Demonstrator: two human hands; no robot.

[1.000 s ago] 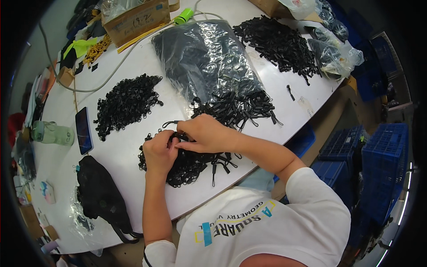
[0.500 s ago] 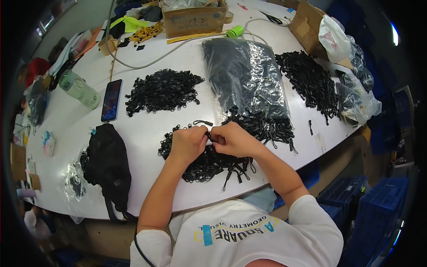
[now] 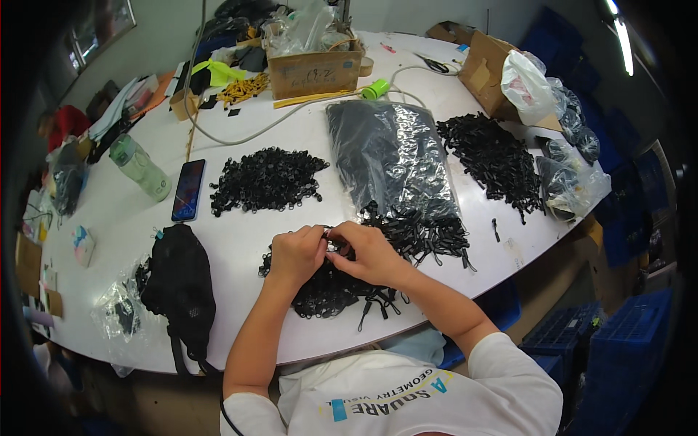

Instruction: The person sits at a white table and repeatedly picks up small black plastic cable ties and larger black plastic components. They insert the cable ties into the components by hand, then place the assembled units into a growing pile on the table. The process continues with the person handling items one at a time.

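My left hand (image 3: pixel 297 256) and my right hand (image 3: pixel 369 254) meet over the near pile, both closed in a pinch. A small black piece (image 3: pixel 328 234) shows between their fingertips, mostly covered, so its exact kind is hidden. Right thumb and forefinger curve round with a small gap between them. Beneath my hands spreads a pile of small black looped parts (image 3: pixel 323 296). Black zipper pulls with cord loops (image 3: pixel 374 301) lie along its right edge. More cord pulls (image 3: pixel 432 236) are heaped just beyond my right hand, against a clear plastic bag of black material (image 3: pixel 389 156).
A pile of black ringed pieces (image 3: pixel 265 178) sits beyond my left hand, a heap of black stick-like pieces (image 3: pixel 494 160) far right. Leftward are a phone (image 3: pixel 188 190), a green bottle (image 3: pixel 142 171) and a black cloth bag (image 3: pixel 180 283). Cardboard boxes (image 3: pixel 316 76) and a cable stand behind.
The whole view has shifted, so the table's things sit lower in the picture. My hands stay together over the pile; my right thumb and forefinger have parted a little.
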